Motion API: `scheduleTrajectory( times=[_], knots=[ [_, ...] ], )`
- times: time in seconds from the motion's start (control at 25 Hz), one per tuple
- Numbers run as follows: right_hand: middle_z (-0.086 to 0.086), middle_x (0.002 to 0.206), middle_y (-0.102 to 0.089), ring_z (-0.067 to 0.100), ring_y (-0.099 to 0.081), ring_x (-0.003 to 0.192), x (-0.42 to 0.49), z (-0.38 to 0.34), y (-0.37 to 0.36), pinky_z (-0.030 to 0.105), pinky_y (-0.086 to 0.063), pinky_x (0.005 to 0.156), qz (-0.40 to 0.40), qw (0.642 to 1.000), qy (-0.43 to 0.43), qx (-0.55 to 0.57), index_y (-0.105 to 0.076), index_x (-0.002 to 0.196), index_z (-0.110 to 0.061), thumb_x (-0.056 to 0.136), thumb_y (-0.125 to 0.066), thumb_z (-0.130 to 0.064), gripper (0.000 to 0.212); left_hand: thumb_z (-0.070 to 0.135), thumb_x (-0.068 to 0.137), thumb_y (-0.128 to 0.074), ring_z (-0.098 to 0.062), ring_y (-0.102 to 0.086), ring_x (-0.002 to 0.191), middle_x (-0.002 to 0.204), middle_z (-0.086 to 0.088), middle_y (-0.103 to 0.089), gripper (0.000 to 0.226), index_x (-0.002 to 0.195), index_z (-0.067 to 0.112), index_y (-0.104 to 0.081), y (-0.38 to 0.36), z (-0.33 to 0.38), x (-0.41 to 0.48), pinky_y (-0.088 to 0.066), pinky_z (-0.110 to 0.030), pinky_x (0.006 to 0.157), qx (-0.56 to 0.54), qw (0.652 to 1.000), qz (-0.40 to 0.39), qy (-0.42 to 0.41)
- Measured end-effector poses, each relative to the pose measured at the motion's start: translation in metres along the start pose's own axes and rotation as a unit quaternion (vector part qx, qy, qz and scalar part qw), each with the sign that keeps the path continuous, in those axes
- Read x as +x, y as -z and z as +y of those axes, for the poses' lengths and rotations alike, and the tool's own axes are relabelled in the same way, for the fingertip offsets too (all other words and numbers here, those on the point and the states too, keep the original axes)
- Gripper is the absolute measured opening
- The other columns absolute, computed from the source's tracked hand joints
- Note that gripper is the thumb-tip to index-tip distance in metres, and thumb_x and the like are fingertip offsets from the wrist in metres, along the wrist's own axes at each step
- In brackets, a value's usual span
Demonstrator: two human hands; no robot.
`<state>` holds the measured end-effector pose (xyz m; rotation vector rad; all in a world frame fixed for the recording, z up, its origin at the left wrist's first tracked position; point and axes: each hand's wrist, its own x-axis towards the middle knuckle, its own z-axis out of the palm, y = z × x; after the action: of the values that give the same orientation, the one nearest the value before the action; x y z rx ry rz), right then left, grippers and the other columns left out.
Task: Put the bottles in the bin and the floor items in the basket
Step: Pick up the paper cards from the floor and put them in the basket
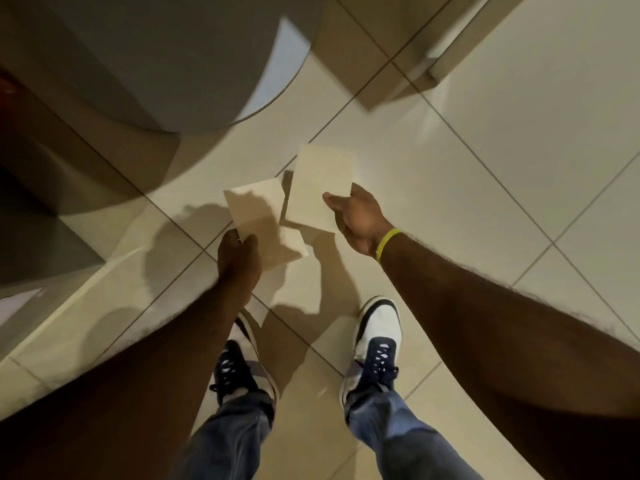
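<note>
Two flat cream-coloured sheets, like folded paper towels, are held above the tiled floor in the head view. My left hand [238, 255] pinches the lower corner of the left sheet [263, 220]. My right hand [356, 216], with a yellow band on the wrist, grips the right edge of the right sheet [320, 187], thumb on top. The two sheets hang side by side and nearly touch. No bottle, bin or basket is in view.
A large rounded white fixture [173, 64] fills the upper left. A low white ledge [69, 306] runs along the left. A beige door or panel edge [433, 64] stands at the upper right. My two feet in white-and-navy sneakers [377, 341] stand on the cream tiles below.
</note>
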<state>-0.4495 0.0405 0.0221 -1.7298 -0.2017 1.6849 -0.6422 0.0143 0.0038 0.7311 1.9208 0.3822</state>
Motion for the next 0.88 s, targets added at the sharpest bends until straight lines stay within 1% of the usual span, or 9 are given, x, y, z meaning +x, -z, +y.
scheduleTrajectory(
  times=[0.08, 0.2, 0.28, 0.32, 0.44, 0.56, 0.68, 0.8, 0.88],
  knots=[
    [0.008, 0.085, -0.064, 0.008, -0.062, 0.056, -0.043, -0.013, 0.006, 0.017, -0.046, 0.050, -0.041, 0.999, -0.008, -0.034, -0.055, 0.120, 0.000, 0.094, -0.055, 0.007, 0.027, 0.004, 0.095, -0.046, -0.034, -0.061, 0.107, 0.121, -0.018, -0.064, 0.037, 0.130, -0.001, -0.057, 0.001, 0.020, -0.037, -0.048, -0.036, 0.083, -0.031, 0.999, -0.011, 0.005],
    [0.012, 0.082, -0.059, 0.021, -0.054, 0.065, -0.110, -0.038, 0.006, 0.024, -0.040, 0.054, -0.016, 0.994, -0.013, -0.109, -0.056, 0.113, -0.002, 0.092, -0.058, 0.003, 0.022, 0.003, 0.097, -0.044, -0.032, -0.061, 0.109, 0.124, -0.016, -0.063, 0.036, 0.131, 0.000, -0.056, 0.011, 0.060, -0.096, -0.050, -0.038, 0.089, -0.090, 0.995, -0.027, 0.022],
    [0.012, 0.091, -0.063, 0.024, -0.058, 0.073, -0.157, -0.063, 0.001, 0.029, -0.048, 0.059, 0.002, 0.990, 0.000, -0.139, -0.056, 0.112, -0.004, 0.092, -0.058, -0.001, 0.020, 0.003, 0.098, -0.043, -0.032, -0.061, 0.111, 0.126, -0.017, -0.062, 0.034, 0.130, 0.002, -0.055, 0.025, 0.092, -0.138, -0.052, -0.043, 0.095, -0.106, 0.993, -0.051, 0.018],
    [0.011, 0.098, -0.066, 0.023, -0.062, 0.079, -0.184, -0.082, -0.001, 0.031, -0.053, 0.064, 0.009, 0.990, 0.008, -0.144, -0.057, 0.114, -0.006, 0.092, -0.058, -0.002, 0.022, 0.003, 0.098, -0.043, -0.031, -0.061, 0.110, 0.125, -0.017, -0.063, 0.034, 0.130, 0.003, -0.055, 0.037, 0.112, -0.161, -0.053, -0.040, 0.092, -0.104, 0.993, -0.059, 0.005],
    [0.011, 0.114, -0.067, 0.028, -0.066, 0.101, -0.266, -0.147, -0.016, 0.038, -0.057, 0.080, 0.009, 0.991, 0.044, -0.130, -0.055, 0.123, -0.005, 0.093, -0.058, -0.005, 0.030, 0.003, 0.100, -0.041, -0.022, -0.062, 0.093, 0.115, -0.014, -0.063, 0.030, 0.127, 0.001, -0.055, 0.084, 0.184, -0.230, -0.051, -0.015, 0.068, -0.110, 0.990, -0.073, -0.056],
    [0.011, 0.116, -0.067, 0.030, -0.065, 0.104, -0.348, -0.216, -0.032, 0.039, -0.057, 0.082, 0.002, 0.989, 0.075, -0.127, -0.055, 0.125, -0.004, 0.094, -0.056, -0.004, 0.031, 0.001, 0.103, -0.035, -0.018, -0.061, 0.090, 0.103, -0.007, -0.064, 0.024, 0.115, 0.004, -0.057, 0.141, 0.256, -0.296, -0.050, -0.012, 0.068, -0.143, 0.979, -0.113, -0.090],
    [0.003, 0.115, -0.065, 0.025, -0.065, 0.104, -0.424, -0.271, -0.049, 0.034, -0.058, 0.080, -0.016, 0.981, 0.130, -0.141, -0.055, 0.125, -0.012, 0.098, -0.054, -0.009, 0.028, 0.011, 0.105, -0.038, -0.004, -0.064, 0.085, 0.096, 0.008, -0.065, 0.024, 0.101, 0.024, -0.057, 0.198, 0.313, -0.350, -0.049, -0.009, 0.064, -0.107, 0.967, -0.155, -0.169],
    [0.003, 0.119, -0.066, 0.024, -0.066, 0.109, -0.490, -0.310, -0.064, 0.040, -0.058, 0.091, -0.015, 0.973, 0.180, -0.145, -0.055, 0.125, -0.014, 0.099, -0.055, -0.013, 0.026, 0.018, 0.105, -0.041, -0.011, -0.066, 0.091, 0.097, 0.007, -0.067, 0.022, 0.100, 0.029, -0.059, 0.252, 0.353, -0.396, -0.050, -0.018, 0.067, -0.095, 0.958, -0.176, -0.206],
    [0.006, 0.121, -0.067, 0.025, -0.067, 0.108, -0.523, -0.329, -0.075, 0.043, -0.058, 0.091, -0.010, 0.968, 0.203, -0.145, -0.056, 0.126, -0.013, 0.099, -0.056, -0.016, 0.027, 0.021, 0.104, -0.044, -0.012, -0.067, 0.091, 0.098, 0.008, -0.069, 0.019, 0.100, 0.031, -0.059, 0.281, 0.371, -0.422, -0.051, -0.022, 0.069, -0.087, 0.953, -0.187, -0.222]
  ],
)
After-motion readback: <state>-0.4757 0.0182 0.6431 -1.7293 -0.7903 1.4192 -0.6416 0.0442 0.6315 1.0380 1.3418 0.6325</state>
